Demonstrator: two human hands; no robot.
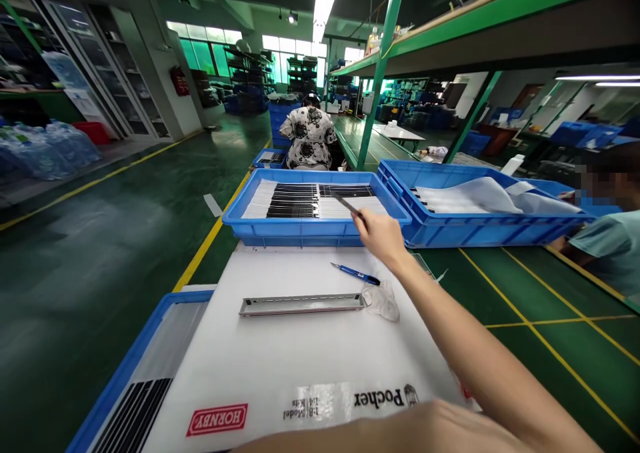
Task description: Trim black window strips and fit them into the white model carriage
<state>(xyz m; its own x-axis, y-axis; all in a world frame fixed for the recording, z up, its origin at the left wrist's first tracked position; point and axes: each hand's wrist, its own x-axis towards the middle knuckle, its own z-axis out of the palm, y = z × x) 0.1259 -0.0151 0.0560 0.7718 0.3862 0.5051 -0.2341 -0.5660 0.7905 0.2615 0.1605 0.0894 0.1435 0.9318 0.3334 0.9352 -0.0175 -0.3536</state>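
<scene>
My right hand [381, 237] reaches over the near rim of a blue tray [313, 231], its fingers closed on one end of a thin dark strip [347, 204]. The strip slants over rows of black strips [293, 201] lying on white sheet in that tray. Along the bottom edge, my left arm and hand [430, 426] show only as blurred skin, with the fingers hidden. Between them, on the white foam-covered surface [280, 353], lies a long grey channel-shaped part [303, 303]. A blue craft knife [355, 273] and a crumpled whitish piece [383, 301] lie beside it.
Another blue tray [480, 223] with white sheet stands at the right. A lower blue tray [165, 353] holds black strips at the left. A green shelf post [381, 73] rises behind. One person [309, 136] sits ahead, another [613, 239] at the right.
</scene>
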